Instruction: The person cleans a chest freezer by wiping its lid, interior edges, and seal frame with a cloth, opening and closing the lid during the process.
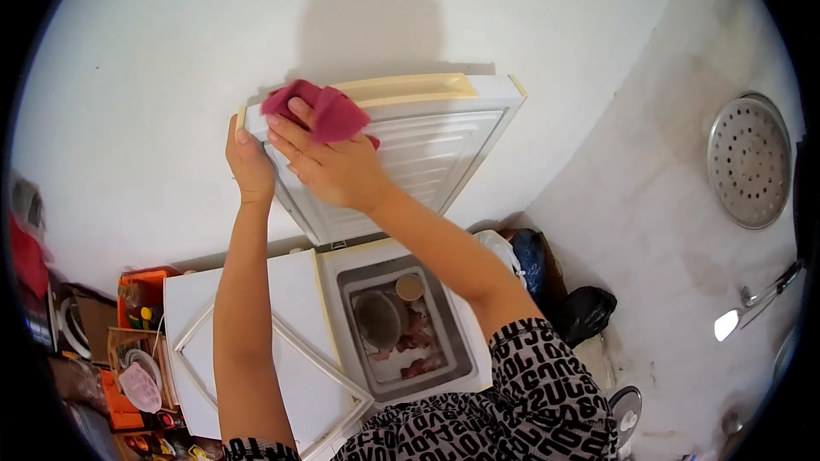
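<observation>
The raised white lid (427, 149) of a chest freezer leans up against the wall, its ribbed inner side facing me. With my left hand (249, 164) I grip the lid's upper left corner, thumb on the near face. My right hand (337, 169) presses a dark red cloth (340, 115) onto the lid's top edge, left of the cream handle strip (410, 85). Below, the open freezer compartment (465, 358) holds a grey round container (380, 320), a small tan-topped tub (410, 288) and some reddish pieces that look like meat.
A pale strip frame, perhaps a gasket (282, 329), lies across the freezer's closed left half (192, 290). Orange crates (120, 401) with packed goods stand left. Black bags (585, 312) sit at the right. A perforated metal disc (750, 160) and utensils hang on the right wall.
</observation>
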The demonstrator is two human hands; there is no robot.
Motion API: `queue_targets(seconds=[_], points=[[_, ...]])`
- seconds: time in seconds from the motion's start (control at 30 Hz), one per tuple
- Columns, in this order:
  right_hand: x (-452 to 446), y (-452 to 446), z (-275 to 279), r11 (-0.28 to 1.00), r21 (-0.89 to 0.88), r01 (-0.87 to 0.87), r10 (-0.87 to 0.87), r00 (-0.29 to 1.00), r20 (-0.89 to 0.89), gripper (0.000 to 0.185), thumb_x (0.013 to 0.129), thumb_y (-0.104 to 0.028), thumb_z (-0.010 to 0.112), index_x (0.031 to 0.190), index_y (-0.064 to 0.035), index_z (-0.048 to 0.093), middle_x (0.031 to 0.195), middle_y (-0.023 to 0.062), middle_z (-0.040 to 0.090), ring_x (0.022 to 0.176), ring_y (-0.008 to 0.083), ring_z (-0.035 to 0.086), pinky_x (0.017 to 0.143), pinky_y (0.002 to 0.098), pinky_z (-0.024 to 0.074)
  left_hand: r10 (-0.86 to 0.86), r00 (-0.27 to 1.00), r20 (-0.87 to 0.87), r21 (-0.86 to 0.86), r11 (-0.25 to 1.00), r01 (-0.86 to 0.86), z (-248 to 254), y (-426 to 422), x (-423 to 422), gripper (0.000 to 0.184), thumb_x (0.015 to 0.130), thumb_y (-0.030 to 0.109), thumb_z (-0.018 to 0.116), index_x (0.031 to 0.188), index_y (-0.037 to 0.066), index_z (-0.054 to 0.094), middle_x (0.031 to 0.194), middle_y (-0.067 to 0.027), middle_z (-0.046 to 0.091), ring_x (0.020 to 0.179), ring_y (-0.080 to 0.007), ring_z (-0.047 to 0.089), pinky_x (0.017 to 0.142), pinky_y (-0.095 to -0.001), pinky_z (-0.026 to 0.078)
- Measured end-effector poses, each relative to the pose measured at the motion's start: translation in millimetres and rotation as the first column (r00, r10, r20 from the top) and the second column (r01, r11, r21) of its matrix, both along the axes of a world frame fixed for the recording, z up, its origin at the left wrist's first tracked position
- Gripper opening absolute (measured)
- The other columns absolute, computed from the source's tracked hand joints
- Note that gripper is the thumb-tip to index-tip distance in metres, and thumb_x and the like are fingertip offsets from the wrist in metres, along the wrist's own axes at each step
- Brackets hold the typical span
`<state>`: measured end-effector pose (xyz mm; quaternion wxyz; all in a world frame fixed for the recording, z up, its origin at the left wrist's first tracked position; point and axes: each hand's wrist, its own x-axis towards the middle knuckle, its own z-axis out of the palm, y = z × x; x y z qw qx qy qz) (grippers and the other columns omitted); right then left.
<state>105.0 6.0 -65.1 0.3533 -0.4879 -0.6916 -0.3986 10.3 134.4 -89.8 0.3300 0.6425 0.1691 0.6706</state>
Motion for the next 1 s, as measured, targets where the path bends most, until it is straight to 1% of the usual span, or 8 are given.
queue_targets(seconds=[0.23,0.33,0.43,0.53,0.57,0.67,0.83,1.0], points=[[156,-109,3,0.897,-0.128,0.422,-0.381,0.888,0.256,0.030,0.064,-0.016,0.061,0.093,-0.0115,0.068,0.120,0.0088,0.055,0.120,0.0339,0.045,0.080,0.0433,0.0493,-0.110,0.994,0.022,-0.104,0.988,0.112,-7,8,6,0.047,0.094,0.041,0.033,0.103,0.000,0.055,0.066,0.0045,0.032,0.061,-0.0069,0.028,0.054,-0.0236,0.027],[167,-138,10,0.904,0.014,0.428,-0.428,0.904,0.002,0.026,0.087,-0.021,0.052,0.102,-0.0044,0.065,0.125,0.0168,0.050,0.127,0.0381,0.038,0.105,0.0610,0.0184,-0.080,0.996,0.048,-0.085,0.993,0.084,-9,9,4,0.049,0.094,0.041,0.032,0.103,-0.001,0.055,0.066,0.0036,0.032,0.061,-0.0074,0.029,0.054,-0.0238,0.027],[135,-106,26,0.919,0.184,0.349,-0.277,0.903,-0.330,0.030,0.093,-0.022,0.044,0.105,-0.0029,0.064,0.113,0.0183,0.058,0.116,0.0351,0.049,0.106,0.0588,0.0189,-0.037,0.999,-0.018,-0.087,0.996,0.035,-9,3,2,0.051,0.094,0.043,0.031,0.103,-0.001,0.054,0.067,0.0025,0.035,0.062,-0.0079,0.030,0.055,-0.0238,0.028],[91,-71,55,0.853,-0.214,0.476,-0.519,0.728,-0.448,0.032,0.095,-0.025,0.041,0.094,-0.0016,0.062,0.075,0.0133,0.063,0.073,0.0316,0.059,0.079,0.0441,0.0444,-0.002,0.999,-0.041,-0.049,0.999,0.000,1,-2,-3,0.052,0.094,0.045,0.031,0.102,-0.001,0.055,0.066,0.0021,0.036,0.061,-0.0082,0.032,0.055,-0.0241,0.029],[73,-57,61,0.840,-0.291,0.458,-0.531,0.803,-0.271,0.026,0.093,-0.024,0.045,0.089,-0.0043,0.062,0.075,0.0125,0.062,0.073,0.0327,0.058,0.067,0.0441,0.0444,-0.001,0.999,-0.041,-0.031,1.000,-0.001,3,-4,-2,0.052,0.094,0.045,0.031,0.102,-0.001,0.055,0.065,0.0021,0.036,0.060,-0.0083,0.032,0.053,-0.0244,0.028],[22,-26,56,0.999,-0.039,-0.023,0.021,0.998,-0.052,0.022,0.082,-0.020,0.061,0.101,-0.0092,0.064,0.094,0.0090,0.066,0.091,0.0274,0.062,0.085,0.0411,0.0460,-0.072,0.997,-0.021,-0.028,0.997,0.071,0,-4,-4,0.048,0.093,0.043,0.034,0.100,0.000,0.055,0.062,0.0016,0.035,0.056,-0.0091,0.032,0.051,-0.0256,0.029],[89,-78,63,0.915,-0.282,0.290,-0.367,0.889,-0.273,0.022,0.084,-0.022,0.057,0.102,-0.0128,0.066,0.100,0.0056,0.067,0.090,0.0252,0.063,0.094,0.0406,0.0427,0.010,1.000,0.009,-0.013,1.000,-0.010,-1,-7,-4,0.044,0.092,0.040,0.038,0.099,0.000,0.054,0.060,-0.0010,0.036,0.055,-0.0100,0.032,0.050,-0.0274,0.030],[140,-123,51,0.832,-0.120,0.541,-0.540,0.743,-0.395,0.024,0.091,-0.024,0.048,0.091,-0.0122,0.069,0.092,0.0044,0.068,0.096,0.0267,0.061,0.094,0.0434,0.0411,-0.073,0.997,0.038,0.039,0.997,0.071,0,-8,-7,0.048,0.095,0.043,0.032,0.099,0.000,0.053,0.063,-0.0059,0.038,0.059,-0.0150,0.035,0.053,-0.0309,0.032]])
